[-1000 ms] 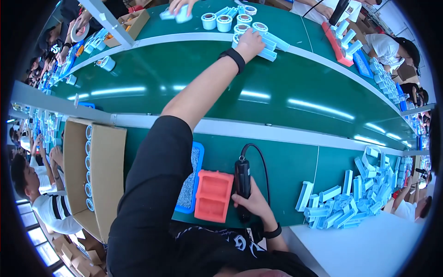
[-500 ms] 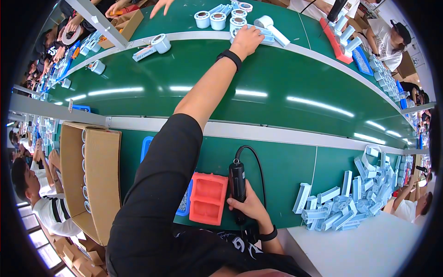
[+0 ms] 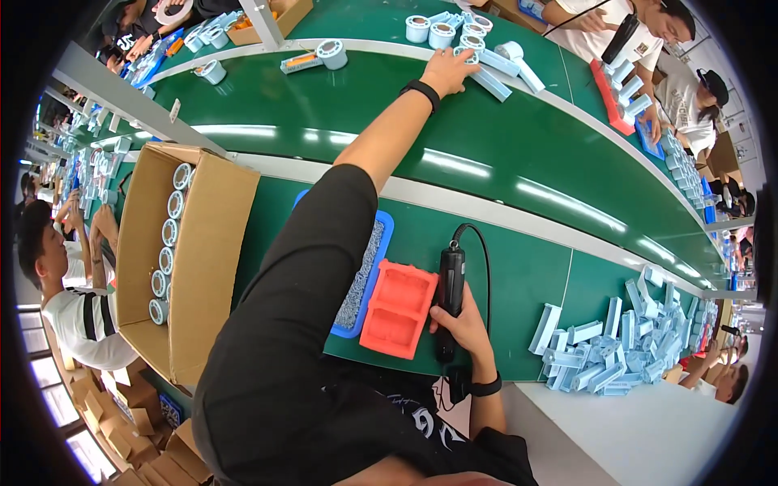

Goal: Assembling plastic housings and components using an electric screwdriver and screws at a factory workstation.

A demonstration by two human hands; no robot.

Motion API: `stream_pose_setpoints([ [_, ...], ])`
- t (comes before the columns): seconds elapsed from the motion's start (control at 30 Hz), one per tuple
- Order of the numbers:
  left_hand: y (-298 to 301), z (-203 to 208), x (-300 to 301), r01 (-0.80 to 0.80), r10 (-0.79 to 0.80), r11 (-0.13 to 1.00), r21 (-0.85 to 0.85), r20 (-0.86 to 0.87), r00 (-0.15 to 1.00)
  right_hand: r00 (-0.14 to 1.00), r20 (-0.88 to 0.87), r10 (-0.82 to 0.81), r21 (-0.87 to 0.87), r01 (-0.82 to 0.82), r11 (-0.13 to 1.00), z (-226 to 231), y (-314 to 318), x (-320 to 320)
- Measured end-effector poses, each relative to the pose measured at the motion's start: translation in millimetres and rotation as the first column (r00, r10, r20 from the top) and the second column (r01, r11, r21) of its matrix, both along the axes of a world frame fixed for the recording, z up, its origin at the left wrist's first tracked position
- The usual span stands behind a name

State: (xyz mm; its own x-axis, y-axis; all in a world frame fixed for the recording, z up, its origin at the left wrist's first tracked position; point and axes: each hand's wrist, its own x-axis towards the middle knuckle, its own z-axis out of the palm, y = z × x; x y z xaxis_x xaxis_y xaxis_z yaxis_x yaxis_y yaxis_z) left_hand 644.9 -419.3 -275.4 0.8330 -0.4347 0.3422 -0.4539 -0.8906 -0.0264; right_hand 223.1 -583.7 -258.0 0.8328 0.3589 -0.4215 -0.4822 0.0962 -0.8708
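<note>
My left hand (image 3: pixel 448 73) is stretched far forward over the conveyor's far rail. Its fingers close on the round end of a light-blue fan housing, whose straight handle (image 3: pixel 491 84) sticks out toward me over the rail. Several similar round housings (image 3: pixel 442 35) stand just beyond. My right hand (image 3: pixel 463 321) is wrapped around an upright black electric screwdriver (image 3: pixel 451 279) at the near bench. Beside the screwdriver lies a red two-pocket fixture (image 3: pixel 403 296), its pockets bare. A blue tray (image 3: pixel 385 243) of small screws is partly hidden behind my left arm.
To the left stands an open cardboard box (image 3: pixel 215 243) with round light-blue housings. Light-blue handle pieces (image 3: pixel 604 352) are heaped at the right. The green belt (image 3: pixel 324 109) runs across, with one housing (image 3: pixel 331 54) on its far rail. Other people work opposite and at both sides.
My left hand has closed on a housing, and its handle has come nearer over the rail. The view has shifted, showing more of the box and screw tray. My right hand keeps the screwdriver.
</note>
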Motion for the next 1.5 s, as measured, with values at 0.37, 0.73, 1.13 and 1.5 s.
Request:
stream_pose_setpoints([
  [0.37, 60, -7, 15, -0.146, 0.161, 0.986, -0.084, 0.220, 0.962, 0.998, -0.030, -0.050, -0.001, 0.050, 0.999, 2, -11, -3],
  [0.73, 129, 11, 19, -0.368, 0.370, 0.929, -0.047, 0.172, 0.913, 0.999, -0.028, -0.024, -0.087, 0.021, 0.996, 1, -6, -13],
  [1.13, 174, 212, -491, -0.116, -0.008, 0.779, -0.616, -0.195, 0.981, 0.777, 0.372, 0.508, -0.926, 0.278, 0.254, 11, -46, 38],
  [1.5, 413, 294, -734, -0.879, 0.875, 0.474, -0.060, -0.083, 0.477, 0.266, 0.503, 0.823, -0.720, -0.398, 0.568, 251, 165, -9],
])
